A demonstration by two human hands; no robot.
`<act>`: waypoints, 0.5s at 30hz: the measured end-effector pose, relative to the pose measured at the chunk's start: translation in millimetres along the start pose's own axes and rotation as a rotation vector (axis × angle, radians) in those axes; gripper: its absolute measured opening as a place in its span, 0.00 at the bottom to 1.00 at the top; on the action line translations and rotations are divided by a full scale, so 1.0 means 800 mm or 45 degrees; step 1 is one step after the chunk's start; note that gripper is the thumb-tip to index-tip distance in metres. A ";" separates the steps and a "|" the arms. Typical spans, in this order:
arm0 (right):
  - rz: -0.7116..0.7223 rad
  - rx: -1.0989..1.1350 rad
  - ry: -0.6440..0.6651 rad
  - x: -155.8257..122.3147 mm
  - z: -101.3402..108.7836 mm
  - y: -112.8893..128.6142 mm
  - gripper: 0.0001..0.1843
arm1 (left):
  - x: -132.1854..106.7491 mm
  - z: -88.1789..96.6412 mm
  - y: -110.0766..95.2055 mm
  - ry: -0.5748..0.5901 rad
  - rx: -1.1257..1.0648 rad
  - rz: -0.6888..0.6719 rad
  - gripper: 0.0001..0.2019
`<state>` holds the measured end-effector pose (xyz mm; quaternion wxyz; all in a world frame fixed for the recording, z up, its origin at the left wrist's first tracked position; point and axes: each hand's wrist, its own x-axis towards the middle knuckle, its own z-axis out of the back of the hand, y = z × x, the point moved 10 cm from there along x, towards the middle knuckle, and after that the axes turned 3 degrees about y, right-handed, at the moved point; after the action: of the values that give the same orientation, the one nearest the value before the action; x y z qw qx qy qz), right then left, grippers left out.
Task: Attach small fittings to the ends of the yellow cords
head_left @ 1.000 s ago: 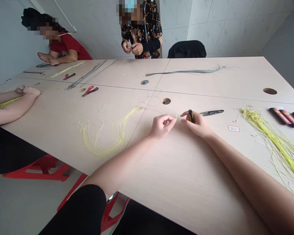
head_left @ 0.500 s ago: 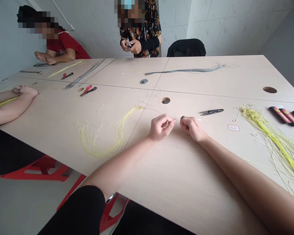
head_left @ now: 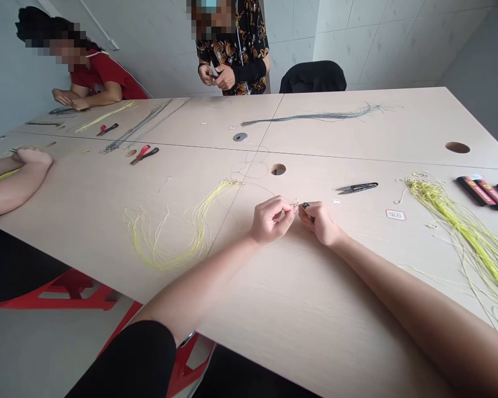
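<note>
My left hand (head_left: 271, 220) pinches a thin yellow wire end (head_left: 294, 203) between thumb and forefinger. My right hand (head_left: 320, 223) is close beside it, gripping a small black-and-yellow tool (head_left: 306, 208), whose tip almost meets the wire end. Most of that tool is hidden by my fingers. A loose bundle of yellow wires (head_left: 197, 235) lies on the table to the left of my hands. A thicker yellow-green bundle (head_left: 452, 222) spreads to the right. Black-handled thread snips (head_left: 357, 188) lie just beyond my right hand.
The pale wooden table (head_left: 315, 309) has round cable holes. Grey wire bundles, red-handled pliers (head_left: 144, 155) and black-and-red packets (head_left: 477, 191) lie on it. Co-workers' hands (head_left: 31, 157) rest at the left; a standing person (head_left: 230, 55) is beyond the far edge.
My hands have drawn closer together. The black-and-yellow tool has turned from upright to pointing at the wire end, and my right fingers have closed around it.
</note>
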<state>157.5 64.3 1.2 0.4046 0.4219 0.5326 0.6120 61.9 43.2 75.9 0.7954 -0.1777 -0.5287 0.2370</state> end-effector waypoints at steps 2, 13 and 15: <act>0.022 -0.011 0.005 -0.001 -0.001 0.004 0.16 | 0.000 -0.001 0.000 0.014 0.002 -0.006 0.13; 0.038 -0.114 0.016 0.000 -0.002 0.004 0.17 | -0.001 -0.005 0.005 0.055 0.025 0.036 0.14; 0.023 -0.113 0.013 0.000 -0.001 0.003 0.17 | -0.001 -0.005 0.004 0.053 0.016 0.022 0.14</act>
<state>156.5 63.5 3.8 0.4147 0.4053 0.5032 0.6407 65.0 45.1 72.3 0.8052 -0.1823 -0.5091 0.2436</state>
